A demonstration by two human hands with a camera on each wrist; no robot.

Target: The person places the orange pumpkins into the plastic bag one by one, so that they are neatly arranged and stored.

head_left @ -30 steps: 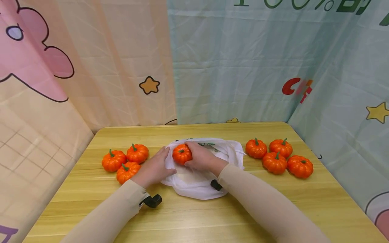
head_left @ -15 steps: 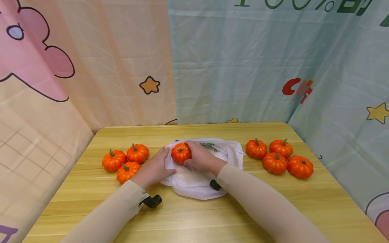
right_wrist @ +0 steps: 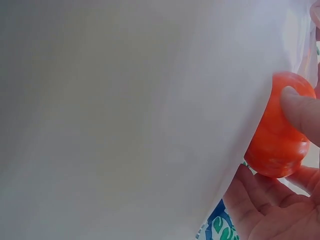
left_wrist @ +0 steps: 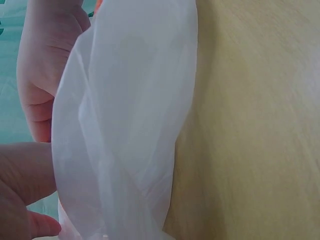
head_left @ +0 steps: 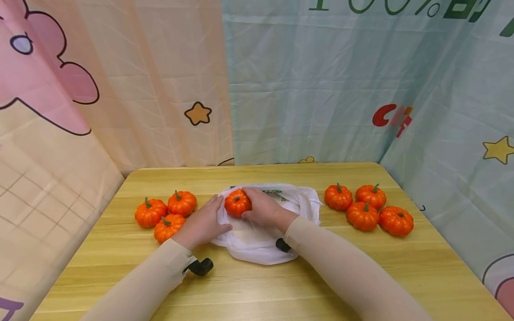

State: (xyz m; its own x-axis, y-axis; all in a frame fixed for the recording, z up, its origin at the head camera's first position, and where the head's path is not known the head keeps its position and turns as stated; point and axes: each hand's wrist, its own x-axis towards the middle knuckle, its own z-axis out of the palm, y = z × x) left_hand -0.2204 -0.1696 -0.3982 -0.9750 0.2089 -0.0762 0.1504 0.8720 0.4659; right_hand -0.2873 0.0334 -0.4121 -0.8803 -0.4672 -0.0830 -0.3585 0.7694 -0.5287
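Observation:
A white plastic bag point(head_left: 257, 252) with green print lies opened out at the middle of the table. My right hand point(head_left: 263, 207) grips a small orange pumpkin point(head_left: 237, 205) with a green stem, inside the bag's mouth near its left side. In the right wrist view the thumb presses the glossy pumpkin point(right_wrist: 280, 132) and the fingers curve beneath it; the bag's wall covers most of that view. My left hand point(head_left: 202, 225) rests at the bag's left rim, fingers extended and thumb apart. The bag point(left_wrist: 135, 100) hides part of both hands in the left wrist view.
Three pumpkins point(head_left: 168, 227) sit in a cluster left of the bag, close to my left hand. On the right stands another group of several pumpkins point(head_left: 362, 216). Printed curtains point(head_left: 305, 89) enclose the back and sides of the wooden table point(head_left: 257, 294).
The pumpkin in my right hand has shifted slightly left inside the bag, and the right hand moved with it. My left hand stays almost in place.

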